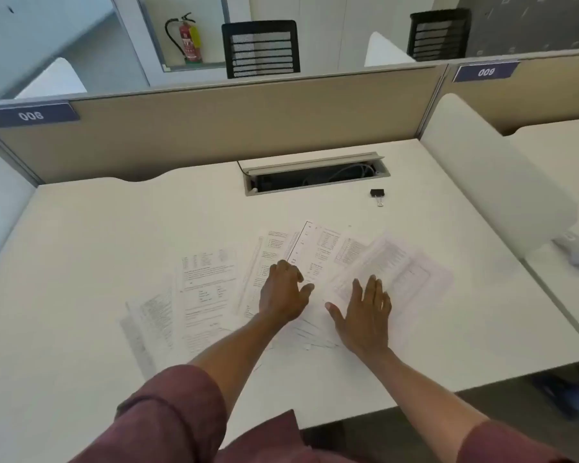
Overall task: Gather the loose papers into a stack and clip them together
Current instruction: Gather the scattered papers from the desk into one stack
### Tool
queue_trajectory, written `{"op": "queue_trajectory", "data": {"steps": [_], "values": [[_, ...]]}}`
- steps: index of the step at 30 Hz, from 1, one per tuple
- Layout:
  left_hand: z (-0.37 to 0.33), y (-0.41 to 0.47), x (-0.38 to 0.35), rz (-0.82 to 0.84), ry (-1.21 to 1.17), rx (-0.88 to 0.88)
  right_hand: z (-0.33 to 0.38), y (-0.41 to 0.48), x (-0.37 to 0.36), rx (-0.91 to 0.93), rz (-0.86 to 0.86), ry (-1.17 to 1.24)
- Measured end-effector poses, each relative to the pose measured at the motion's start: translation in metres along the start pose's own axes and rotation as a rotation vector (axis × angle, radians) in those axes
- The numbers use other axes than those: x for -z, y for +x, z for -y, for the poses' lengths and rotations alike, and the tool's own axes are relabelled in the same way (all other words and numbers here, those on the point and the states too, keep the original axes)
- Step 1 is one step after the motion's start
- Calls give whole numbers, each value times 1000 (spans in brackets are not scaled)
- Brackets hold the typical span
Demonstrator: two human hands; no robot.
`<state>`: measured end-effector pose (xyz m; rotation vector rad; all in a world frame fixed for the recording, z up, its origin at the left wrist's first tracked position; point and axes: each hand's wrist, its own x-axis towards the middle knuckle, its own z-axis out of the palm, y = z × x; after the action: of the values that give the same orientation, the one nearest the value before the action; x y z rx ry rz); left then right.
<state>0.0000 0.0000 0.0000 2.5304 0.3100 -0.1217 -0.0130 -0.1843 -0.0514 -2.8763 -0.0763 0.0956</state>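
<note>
Head view. Loose papers [214, 289] lie fanned and overlapping on the white table [81, 228], spreading to the left of, under and beyond both hands. Left hand [283, 295]: palm down on the middle sheets, fingers curled, thumb out toward the right hand; holds nothing. Right hand [365, 315]: flat on the right-side sheets, fingers spread wide; holds nothing. Binder clip [377, 194]: black w/ silver handles, alone on the table well beyond the right hand, apart from the sheets, just right of the open cable tray [315, 177].
</note>
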Motion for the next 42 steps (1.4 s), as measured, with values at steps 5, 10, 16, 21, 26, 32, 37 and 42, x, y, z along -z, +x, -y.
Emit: {"op": "queue_trajectory", "data": {"steps": [5,10,16,21,26,32,37,42], "values": [[-24,6,-26,70,75,12,-7,-27,-14,-26,77,-4],[-31,7,-43,74,166,66,-10,-42,-21,46,38,10],[-34,9,-52,56,215,51,-18,-56,-33,149,-12,-7],[-43,7,-55,74,241,29,-22,-62,-40,195,-41,50],[-56,7,-55,38,190,116,-24,-62,-42,245,-60,152],[-67,21,-49,67,-150,434,-34,-62,-44,282,-80,297],[-68,17,-52,99,-81,402,-38,-56,-39,235,-90,420],[-82,9,-62,64,87,284,-39,-51,-32,184,-100,466]]}}
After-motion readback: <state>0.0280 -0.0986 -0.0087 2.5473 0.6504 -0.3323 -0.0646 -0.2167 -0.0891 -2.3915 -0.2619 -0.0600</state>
